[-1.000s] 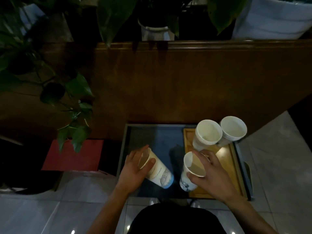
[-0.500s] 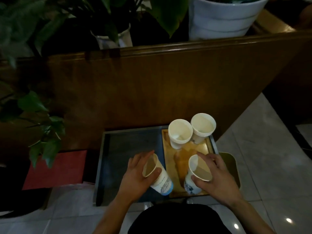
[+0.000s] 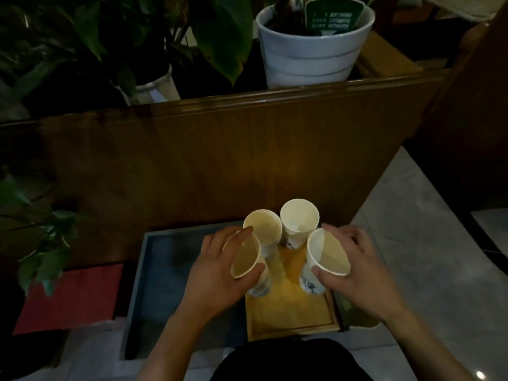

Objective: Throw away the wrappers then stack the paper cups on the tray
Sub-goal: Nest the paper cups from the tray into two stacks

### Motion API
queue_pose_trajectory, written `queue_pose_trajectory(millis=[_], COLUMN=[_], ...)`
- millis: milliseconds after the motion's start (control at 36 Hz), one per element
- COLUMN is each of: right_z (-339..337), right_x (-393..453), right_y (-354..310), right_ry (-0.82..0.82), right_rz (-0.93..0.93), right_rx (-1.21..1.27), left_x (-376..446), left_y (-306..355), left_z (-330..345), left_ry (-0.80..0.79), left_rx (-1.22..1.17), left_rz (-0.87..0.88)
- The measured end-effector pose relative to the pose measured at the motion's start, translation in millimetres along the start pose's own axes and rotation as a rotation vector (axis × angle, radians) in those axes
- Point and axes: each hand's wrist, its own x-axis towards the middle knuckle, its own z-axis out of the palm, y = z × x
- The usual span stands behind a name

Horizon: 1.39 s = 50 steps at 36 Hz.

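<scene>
Cups come first on my left: my left hand (image 3: 217, 268) wraps fingers and thumb round a tilted paper cup (image 3: 246, 257), its base low over the wooden tray (image 3: 291, 317), just beside the left stack (image 3: 262, 228). I would straighten this cup, line its base over that stack's open mouth, and lower it without squeezing the thin wall. Beside it stands the right stack (image 3: 299, 220), both at the tray's far end. On my right, my right hand (image 3: 354, 266) grips a second cup (image 3: 327, 253) at the rim, also tilted; I judge it should wait its turn, then nest straight down.
</scene>
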Motion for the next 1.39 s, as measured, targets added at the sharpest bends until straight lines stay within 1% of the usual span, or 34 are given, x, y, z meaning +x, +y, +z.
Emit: queue_pose_trajectory(millis=[139,306,444,528,694,1250,1389], right_z=[-19.4,-39.4,-44.2,-40.8,-21.6,25.4,34.8], right_x=[26.6,59.3,80.1,89.7,103.1,118.8,119.0], right_y=[-12.6,-31.7,-36.2,-33.6,-20.4,3.9,6.7], right_ry=[0.045,0.115,0.155,0.149,0.127,0.077,0.056], right_rz=[-0.087,-0.161,-0.192,-0.16,-0.092,-0.149,-0.132], right_rx=[0.001,0.022,0.033,0.058,0.041,-0.149,-0.197], left_x=[22.7,47.8,65.4,73.4,83.0,86.7,85.4], left_y=[14.9,30.5,35.7,36.7,34.3,10.2,7.5], left_z=[-13.8,-30.0,-37.1,-37.6,-28.0,23.6,39.4], left_ry=[0.066,0.155,0.212,0.232,0.199,0.08,0.044], left_rx=[0.084,0.081,0.086,0.097,0.133,0.203,0.255], left_rz=[0.053,0.085,0.087,0.077,0.025,-0.013,-0.018])
